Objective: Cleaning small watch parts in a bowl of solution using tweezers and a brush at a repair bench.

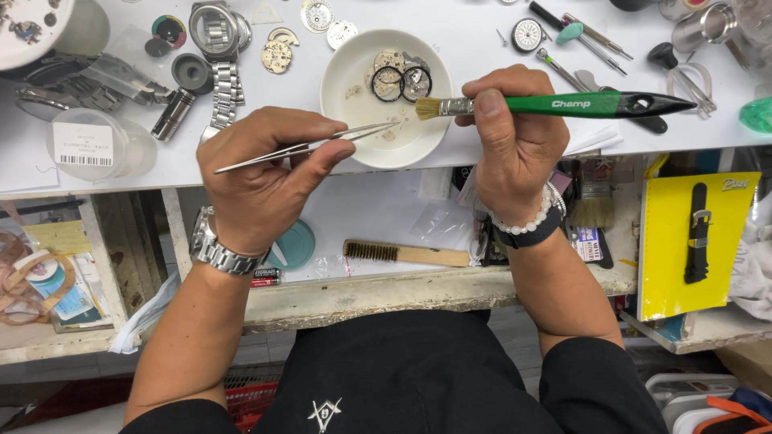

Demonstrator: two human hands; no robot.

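Head view — my left hand (257,173) pinches tweezers (310,146), my right hand (515,133) pinches a green brush (563,104), tips over the white bowl (354,120) — cleaning tiny parts, gently.

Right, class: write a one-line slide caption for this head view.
Left hand holds tweezers and right hand a green-handled brush over a white dish of watch parts.
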